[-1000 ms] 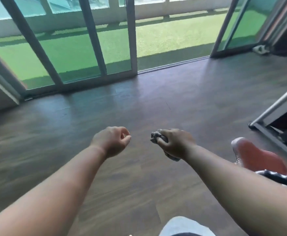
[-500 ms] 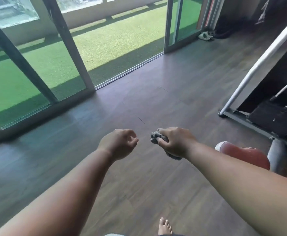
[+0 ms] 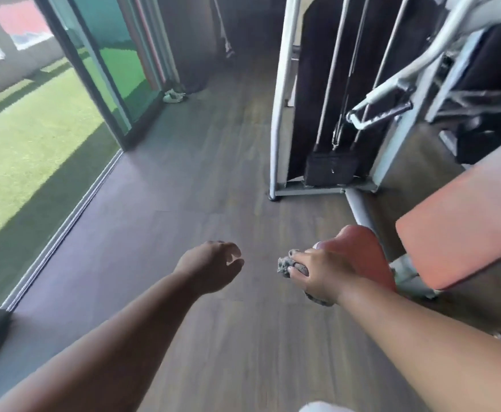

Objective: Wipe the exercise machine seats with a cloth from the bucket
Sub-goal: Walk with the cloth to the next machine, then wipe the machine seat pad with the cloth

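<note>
Cloth [image 3: 286, 266]: grey, crumpled, bunched in the right hand's [image 3: 322, 273] grip.
Left hand [image 3: 210, 267]: loosely curled, holding nothing.
Seat [image 3: 362, 248]: orange-red, just beyond the right hand.

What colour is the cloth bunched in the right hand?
Grey; the cloth shows best in the head view, gripped by the right hand.

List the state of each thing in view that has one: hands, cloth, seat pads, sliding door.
right hand: grips the cloth, in the air
cloth: balled up, grey, in the right hand
left hand: holds nothing, fingers loosely curled
round seat pad: cloth not on it
long pad: tilted, untouched
sliding door: open
</note>
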`<action>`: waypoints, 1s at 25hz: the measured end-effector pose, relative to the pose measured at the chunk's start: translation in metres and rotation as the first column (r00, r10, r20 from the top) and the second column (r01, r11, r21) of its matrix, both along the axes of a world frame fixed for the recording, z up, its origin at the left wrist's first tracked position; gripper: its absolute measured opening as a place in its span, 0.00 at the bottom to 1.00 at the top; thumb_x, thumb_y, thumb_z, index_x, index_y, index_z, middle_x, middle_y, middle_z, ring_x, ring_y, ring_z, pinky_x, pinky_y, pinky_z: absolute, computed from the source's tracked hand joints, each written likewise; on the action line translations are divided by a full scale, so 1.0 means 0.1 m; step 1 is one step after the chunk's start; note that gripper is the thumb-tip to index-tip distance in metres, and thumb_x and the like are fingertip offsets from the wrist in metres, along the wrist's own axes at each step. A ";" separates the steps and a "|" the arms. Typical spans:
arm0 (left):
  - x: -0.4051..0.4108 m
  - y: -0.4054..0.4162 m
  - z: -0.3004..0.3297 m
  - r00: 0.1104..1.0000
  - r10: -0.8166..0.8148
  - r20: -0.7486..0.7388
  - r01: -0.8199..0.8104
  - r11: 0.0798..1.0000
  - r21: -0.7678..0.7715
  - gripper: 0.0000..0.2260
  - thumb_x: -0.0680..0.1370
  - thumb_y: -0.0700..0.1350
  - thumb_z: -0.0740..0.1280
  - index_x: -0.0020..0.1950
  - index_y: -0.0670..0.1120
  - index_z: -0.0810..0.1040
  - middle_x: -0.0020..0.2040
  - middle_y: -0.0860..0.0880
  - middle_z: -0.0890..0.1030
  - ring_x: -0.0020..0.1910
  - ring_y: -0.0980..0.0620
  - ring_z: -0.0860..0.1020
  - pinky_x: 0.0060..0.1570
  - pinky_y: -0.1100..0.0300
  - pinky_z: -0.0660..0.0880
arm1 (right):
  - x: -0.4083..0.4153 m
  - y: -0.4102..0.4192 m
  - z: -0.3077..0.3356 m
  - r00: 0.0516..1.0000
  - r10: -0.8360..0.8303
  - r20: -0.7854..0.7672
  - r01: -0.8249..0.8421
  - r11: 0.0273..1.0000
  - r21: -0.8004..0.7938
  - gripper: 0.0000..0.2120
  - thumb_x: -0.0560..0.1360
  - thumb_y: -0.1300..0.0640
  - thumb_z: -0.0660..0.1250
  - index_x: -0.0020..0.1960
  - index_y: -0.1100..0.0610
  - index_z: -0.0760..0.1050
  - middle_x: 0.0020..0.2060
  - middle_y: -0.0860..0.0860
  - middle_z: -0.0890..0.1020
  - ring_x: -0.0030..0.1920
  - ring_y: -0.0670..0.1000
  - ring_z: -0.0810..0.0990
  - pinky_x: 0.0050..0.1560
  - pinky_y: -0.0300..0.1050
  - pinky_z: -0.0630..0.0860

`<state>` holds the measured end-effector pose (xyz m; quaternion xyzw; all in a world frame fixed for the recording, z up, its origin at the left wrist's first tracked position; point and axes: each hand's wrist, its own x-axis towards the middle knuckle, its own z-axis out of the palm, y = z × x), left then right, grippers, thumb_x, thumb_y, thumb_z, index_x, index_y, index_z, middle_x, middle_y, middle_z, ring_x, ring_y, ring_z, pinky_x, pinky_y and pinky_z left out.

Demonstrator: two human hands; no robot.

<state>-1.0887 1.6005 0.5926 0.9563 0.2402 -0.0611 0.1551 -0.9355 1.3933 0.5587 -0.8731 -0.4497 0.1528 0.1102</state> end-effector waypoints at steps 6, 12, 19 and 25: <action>1.31 -0.24 -0.05 0.951 -0.308 0.006 0.308 0.951 -0.035 0.12 0.78 0.59 0.63 0.57 0.58 0.80 0.51 0.58 0.83 0.50 0.52 0.81 0.46 0.58 0.77 | 0.45 -0.44 -0.10 0.959 -0.284 -0.012 0.284 0.959 0.009 0.18 0.79 0.43 0.56 0.57 0.52 0.78 0.51 0.50 0.82 0.54 0.55 0.80 0.51 0.49 0.75; 2.30 -0.53 -0.35 0.885 -0.466 -0.016 0.462 0.881 -0.105 0.11 0.78 0.59 0.63 0.57 0.60 0.79 0.52 0.58 0.82 0.50 0.53 0.80 0.47 0.57 0.77 | 0.97 -0.83 -0.26 0.909 -0.414 0.046 0.416 0.908 -0.052 0.15 0.79 0.43 0.54 0.50 0.51 0.74 0.47 0.49 0.81 0.50 0.52 0.80 0.39 0.45 0.62; 3.34 -0.62 -0.86 0.684 -0.703 -0.192 0.684 0.711 -0.167 0.15 0.77 0.59 0.61 0.63 0.62 0.77 0.60 0.58 0.80 0.54 0.53 0.80 0.50 0.56 0.76 | 1.13 -0.96 -0.72 0.715 -0.699 -0.011 0.694 0.711 -0.113 0.16 0.76 0.40 0.50 0.44 0.52 0.67 0.40 0.48 0.79 0.40 0.53 0.78 0.36 0.45 0.66; 3.91 -0.60 -1.44 0.544 -0.794 -0.272 0.768 0.602 -0.220 0.16 0.77 0.59 0.61 0.64 0.62 0.76 0.62 0.54 0.80 0.57 0.50 0.80 0.52 0.56 0.76 | 1.14 -0.75 -1.42 0.507 -0.861 -0.047 0.845 0.507 -0.170 0.16 0.78 0.42 0.54 0.48 0.53 0.73 0.44 0.50 0.80 0.42 0.55 0.79 0.39 0.47 0.72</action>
